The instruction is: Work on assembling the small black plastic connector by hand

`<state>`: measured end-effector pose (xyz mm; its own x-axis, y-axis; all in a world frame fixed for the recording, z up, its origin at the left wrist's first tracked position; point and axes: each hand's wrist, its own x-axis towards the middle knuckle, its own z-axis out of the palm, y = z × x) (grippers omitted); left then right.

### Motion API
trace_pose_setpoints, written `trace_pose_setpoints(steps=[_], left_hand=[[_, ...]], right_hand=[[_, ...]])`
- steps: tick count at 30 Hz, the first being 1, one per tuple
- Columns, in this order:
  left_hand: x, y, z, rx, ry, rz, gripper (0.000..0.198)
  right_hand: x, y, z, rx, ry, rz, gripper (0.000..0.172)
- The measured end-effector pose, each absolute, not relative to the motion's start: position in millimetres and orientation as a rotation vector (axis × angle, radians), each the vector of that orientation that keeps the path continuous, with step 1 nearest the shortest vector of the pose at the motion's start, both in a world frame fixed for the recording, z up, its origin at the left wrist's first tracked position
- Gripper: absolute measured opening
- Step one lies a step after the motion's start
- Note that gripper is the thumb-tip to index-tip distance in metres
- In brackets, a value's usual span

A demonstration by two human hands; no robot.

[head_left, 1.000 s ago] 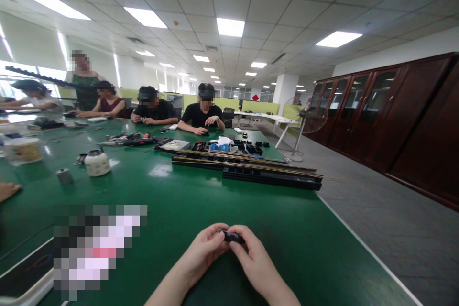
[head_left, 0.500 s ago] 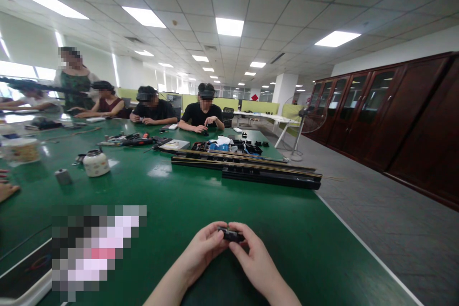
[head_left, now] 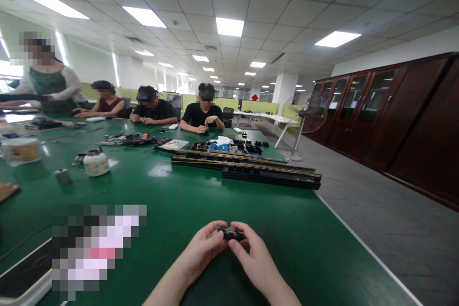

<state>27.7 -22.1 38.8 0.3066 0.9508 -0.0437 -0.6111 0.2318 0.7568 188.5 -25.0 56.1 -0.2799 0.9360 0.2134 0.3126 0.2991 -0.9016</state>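
Between my two hands is a small black part [head_left: 231,233] with a brassy yellowish strip on its upper side; its exact kind is too small to make out. My left hand [head_left: 207,244] pinches its left end between thumb and fingers. On the other end, the fingers and thumb of my right hand [head_left: 249,248] are closed. Both hands are just over the green table [head_left: 172,220] near its front edge, and the fingers cover the part's ends.
Long black rails [head_left: 268,176] with thin brass rods lie across the table ahead. To the left stand a white jar [head_left: 95,163], a metal cylinder [head_left: 63,176] and a plastic tub [head_left: 21,149]. Another person's hand [head_left: 7,191] rests at the left edge. Several people sit beyond.
My right index finger has shifted slightly, showing more of the part's yellowish top. The standing person at the far left has moved left and closer.
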Motion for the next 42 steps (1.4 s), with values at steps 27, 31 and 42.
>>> trace_pose_setpoints(steps=[27,31,42], left_hand=[[21.5,-11.0,23.3,1.117,0.823,1.153,0.042],[20.3,-10.9,21.8,1.119,0.81,1.127,0.041],[19.9,-12.4,25.4,1.108,0.815,1.089,0.039]], right_hand=[[188.8,-25.8,58.8,-1.124,-1.799,0.921,0.018],[188.9,-25.2,57.6,-1.133,-1.793,0.929,0.018],[189.1,-25.6,55.3,-1.16,-1.757,0.967,0.018]])
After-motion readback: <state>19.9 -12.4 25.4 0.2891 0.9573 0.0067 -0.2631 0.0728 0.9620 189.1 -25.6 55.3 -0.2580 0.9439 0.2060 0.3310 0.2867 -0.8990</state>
